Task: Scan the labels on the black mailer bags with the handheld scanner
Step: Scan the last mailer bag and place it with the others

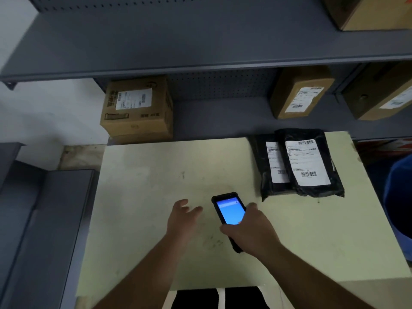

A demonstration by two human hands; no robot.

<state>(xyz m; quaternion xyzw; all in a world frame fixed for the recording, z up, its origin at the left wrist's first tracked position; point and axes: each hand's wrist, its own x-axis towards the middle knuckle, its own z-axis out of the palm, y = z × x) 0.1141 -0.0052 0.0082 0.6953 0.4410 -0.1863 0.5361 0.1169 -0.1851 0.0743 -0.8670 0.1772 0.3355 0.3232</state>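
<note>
Two black mailer bags lie overlapped at the far right of the pale green table [145, 197]. The upper bag [312, 166] shows a full white label with barcodes. The lower bag [265, 166] peeks out on its left, its label half covered. My right hand [249, 230] grips the handheld scanner [229, 210], a black device with a lit blue screen, held over the table middle, a short way in front of the bags. My left hand [180, 217] hovers just left of the scanner, fingers apart and holding nothing.
A grey metal shelf unit [200, 54] rises behind the table. Cardboard boxes with labels stand on its lower shelf: one at left [138, 110], one at right [301, 92], another at far right [383, 97]. A blue object [399, 197] sits at the right edge. Grey steps [44, 219] lie left.
</note>
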